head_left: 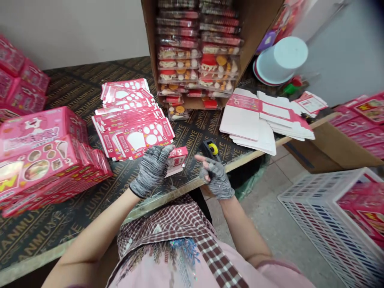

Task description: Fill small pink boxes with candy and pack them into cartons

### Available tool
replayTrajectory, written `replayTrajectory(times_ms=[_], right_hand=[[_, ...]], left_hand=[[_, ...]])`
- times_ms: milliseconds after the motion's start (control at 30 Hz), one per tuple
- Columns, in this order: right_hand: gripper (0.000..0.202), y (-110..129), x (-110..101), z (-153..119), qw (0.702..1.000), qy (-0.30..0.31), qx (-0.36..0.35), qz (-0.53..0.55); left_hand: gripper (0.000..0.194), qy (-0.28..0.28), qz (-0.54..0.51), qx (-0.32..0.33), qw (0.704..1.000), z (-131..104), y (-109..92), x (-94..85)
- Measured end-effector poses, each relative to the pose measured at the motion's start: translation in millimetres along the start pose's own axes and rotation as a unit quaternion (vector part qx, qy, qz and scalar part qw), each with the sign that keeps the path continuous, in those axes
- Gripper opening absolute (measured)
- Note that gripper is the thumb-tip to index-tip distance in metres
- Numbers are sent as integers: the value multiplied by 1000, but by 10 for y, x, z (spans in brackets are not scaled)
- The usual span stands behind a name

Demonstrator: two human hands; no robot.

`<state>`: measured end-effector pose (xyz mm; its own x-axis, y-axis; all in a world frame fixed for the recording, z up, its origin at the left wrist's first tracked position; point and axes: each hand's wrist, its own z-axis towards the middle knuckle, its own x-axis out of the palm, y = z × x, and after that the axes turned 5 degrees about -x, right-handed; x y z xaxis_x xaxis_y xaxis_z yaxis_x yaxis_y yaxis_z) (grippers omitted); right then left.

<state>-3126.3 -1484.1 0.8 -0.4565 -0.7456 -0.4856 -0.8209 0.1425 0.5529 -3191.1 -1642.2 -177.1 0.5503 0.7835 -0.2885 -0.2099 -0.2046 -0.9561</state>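
My left hand (152, 170), in a grey fingerless glove, is closed around a small pink-and-white box (178, 161) at the table's front edge. Part of the box is hidden behind that hand. My right hand (217, 178), gloved the same way, is just to the right, apart from the box. Its index finger points left, the thumb is apart from it, and nothing shows between them. Right behind this hand lies a black tape dispenser (205, 147) with a yellow core. Pink printed cards with white cutouts (132, 120) lie piled beyond my left hand.
A cardboard carton (255, 24) of bagged toy pieces stands at the back. Flat unfolded boxes (243, 120) lie right of it, near a white bucket (279, 60). Large pink boxes (33, 136) are stacked at left. On the floor at right is a white plastic basket (318, 200).
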Motion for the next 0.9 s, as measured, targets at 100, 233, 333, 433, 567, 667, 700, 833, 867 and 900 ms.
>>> replayTrajectory(times_ms=[100, 233, 333, 433, 567, 667, 700, 833, 867, 900], right_hand=[[44, 88, 440, 31, 980, 146, 77, 113], [39, 27, 594, 119, 953, 185, 139, 194], [39, -15, 573, 149, 948, 180, 153, 213], [38, -22, 563, 145, 950, 175, 152, 211], [30, -49, 569, 175, 954, 168, 149, 200], [32, -99, 577, 247, 969, 149, 127, 151], [35, -112, 580, 266, 978, 140, 111, 110], [44, -108, 575, 288, 982, 129, 14, -134], [44, -86, 560, 295, 972, 130, -6, -194], [44, -47, 536, 307, 960, 130, -17, -249]], left_hand=[[42, -3, -34, -3, 999, -38, 0, -14], [34, 11, -55, 2, 998, -37, 26, -46], [31, -7, -71, 29, 997, -34, 62, -51], [35, 13, -68, 51, 996, -63, 98, -56], [31, 44, -45, 67, 996, -65, 108, -93], [29, 44, -61, 37, 996, 23, 78, -102], [28, 32, -64, 20, 997, 57, 62, -98], [22, -34, -55, 4, 998, 98, 63, -54], [17, -44, -56, 15, 997, 88, 108, -26], [12, -49, -67, 22, 996, 83, 171, 13]])
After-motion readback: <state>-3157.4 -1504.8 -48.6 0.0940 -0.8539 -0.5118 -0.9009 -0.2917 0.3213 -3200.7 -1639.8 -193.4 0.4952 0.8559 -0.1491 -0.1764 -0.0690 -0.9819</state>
